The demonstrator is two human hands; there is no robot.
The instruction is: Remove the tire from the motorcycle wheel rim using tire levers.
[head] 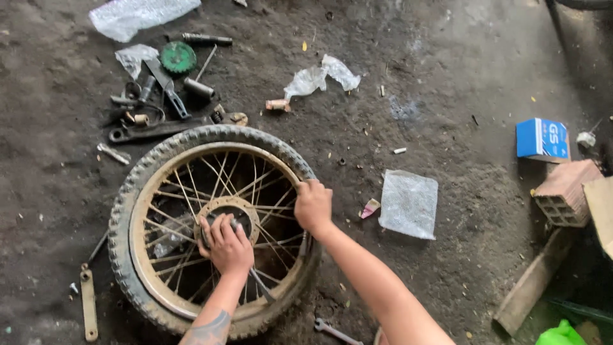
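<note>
Fingers of the left hand (pixel 227 245) curl over the hub (pixel 227 213), hiding its middle. The right hand (pixel 313 204) grips the rim of the wheel (pixel 140 185), which lies flat on a dirty concrete floor (pixel 447 76). Tools (pixel 159 96), a spanner (pixel 335 331), plastic scraps, a blue box (pixel 543 139) and a brick (pixel 565 191) lie around; the forearms are cut off below.

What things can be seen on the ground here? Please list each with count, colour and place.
spoked wheel: one, black knobby tyre, tan rim, lower left
green sprocket: one, upper left
metal tools and parts: several, dark grey, above the wheel
wrench: one, silver, bottom centre
plastic bags: four, clear or white, top and centre
blue box: one, right
brick: one, reddish, right
left hand: on the wheel hub
right hand: on the rim
</note>
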